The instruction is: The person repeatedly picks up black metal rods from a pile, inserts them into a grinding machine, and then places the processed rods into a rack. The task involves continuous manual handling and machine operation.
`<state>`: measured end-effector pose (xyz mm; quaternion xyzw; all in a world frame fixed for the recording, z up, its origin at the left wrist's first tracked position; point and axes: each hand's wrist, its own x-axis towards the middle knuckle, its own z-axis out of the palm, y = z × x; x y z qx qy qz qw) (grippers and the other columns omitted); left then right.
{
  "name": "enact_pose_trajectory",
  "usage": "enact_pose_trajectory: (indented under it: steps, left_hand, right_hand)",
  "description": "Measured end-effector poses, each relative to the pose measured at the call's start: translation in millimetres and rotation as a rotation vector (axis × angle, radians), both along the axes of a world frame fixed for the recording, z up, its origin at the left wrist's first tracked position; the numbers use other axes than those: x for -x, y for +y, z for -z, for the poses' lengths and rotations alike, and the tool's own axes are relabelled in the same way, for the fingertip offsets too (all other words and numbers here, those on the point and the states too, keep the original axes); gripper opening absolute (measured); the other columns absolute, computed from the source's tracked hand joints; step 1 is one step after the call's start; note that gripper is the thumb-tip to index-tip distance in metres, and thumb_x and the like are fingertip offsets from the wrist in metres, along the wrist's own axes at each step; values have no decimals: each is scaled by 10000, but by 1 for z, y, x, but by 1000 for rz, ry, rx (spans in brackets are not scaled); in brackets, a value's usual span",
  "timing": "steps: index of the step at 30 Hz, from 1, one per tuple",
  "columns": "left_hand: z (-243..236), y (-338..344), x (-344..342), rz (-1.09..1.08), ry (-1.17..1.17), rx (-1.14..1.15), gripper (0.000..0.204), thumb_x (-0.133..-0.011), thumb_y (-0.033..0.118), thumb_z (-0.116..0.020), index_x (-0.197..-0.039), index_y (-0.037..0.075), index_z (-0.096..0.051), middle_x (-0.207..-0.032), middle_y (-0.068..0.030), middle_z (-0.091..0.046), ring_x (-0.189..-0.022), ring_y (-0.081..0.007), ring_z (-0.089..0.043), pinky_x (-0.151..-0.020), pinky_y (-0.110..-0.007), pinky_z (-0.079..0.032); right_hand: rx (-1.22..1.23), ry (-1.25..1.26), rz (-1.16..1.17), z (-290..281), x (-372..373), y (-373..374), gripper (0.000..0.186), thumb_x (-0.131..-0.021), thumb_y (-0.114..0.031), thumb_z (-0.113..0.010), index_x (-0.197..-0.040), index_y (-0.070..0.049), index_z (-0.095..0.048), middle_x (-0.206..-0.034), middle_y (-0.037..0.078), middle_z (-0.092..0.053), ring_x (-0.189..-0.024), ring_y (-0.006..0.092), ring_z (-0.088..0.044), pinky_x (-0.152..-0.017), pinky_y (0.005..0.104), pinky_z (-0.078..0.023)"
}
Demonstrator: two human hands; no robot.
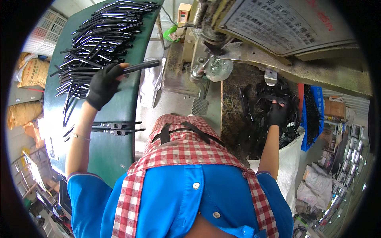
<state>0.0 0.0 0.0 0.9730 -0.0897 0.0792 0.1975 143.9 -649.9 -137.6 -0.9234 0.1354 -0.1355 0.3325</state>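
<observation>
My left hand (104, 87), in a black fingerless glove, is closed on a long black bar (143, 65) held over a green table (101, 152). A dense row of black bent rods (104, 22) lies on that table, and a few black parts with long ends (117, 128) lie nearer me. My right hand (276, 113), gloved alike, has its fingers curled on a black curved part (269, 98) among piled black parts (252, 135) on a dark worn board (231, 99); its exact grip is partly hidden.
A metal press (195, 71) with a foot-like pedal plate (200, 106) stands ahead, beside a clear plastic tub (217, 72). A large machine plate (278, 23) overhangs the upper right. A blue crate (317, 117) and white sack (289, 174) are at right, stacked brown sacks (24, 115) at left.
</observation>
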Motion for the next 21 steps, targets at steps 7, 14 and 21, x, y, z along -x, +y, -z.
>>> enact_pose_trajectory:
  steps: [7,14,21]
  left_hand:
    - [3,-37,-24,142,0,49,295,-833,118,-600,-1127,122,-582,-818,-117,-591,-694,-320,-602,-583,-404,-476]
    - [-8,-72,-30,130,29,-16,285,-897,360,-576,-858,80,-538,-599,-146,-524,-574,-370,-558,-511,-443,-412]
    - [-19,-80,-29,169,161,30,413,-916,474,-516,-845,68,-539,-556,-163,-538,-559,-385,-567,-514,-474,-407]
  right_hand:
    - [-725,-469,120,7,-25,-36,236,-862,-124,-651,-1045,-17,-548,-943,74,-602,-896,186,-577,-803,327,-484]
    - [-1036,446,-519,-80,8,141,369,-905,-358,-601,-1106,-59,-519,-867,80,-615,-525,107,-514,-454,267,-410]
    - [-339,390,-1208,-135,39,238,357,-881,-192,-582,-1198,-31,-548,-856,26,-593,-714,93,-540,-654,258,-449]
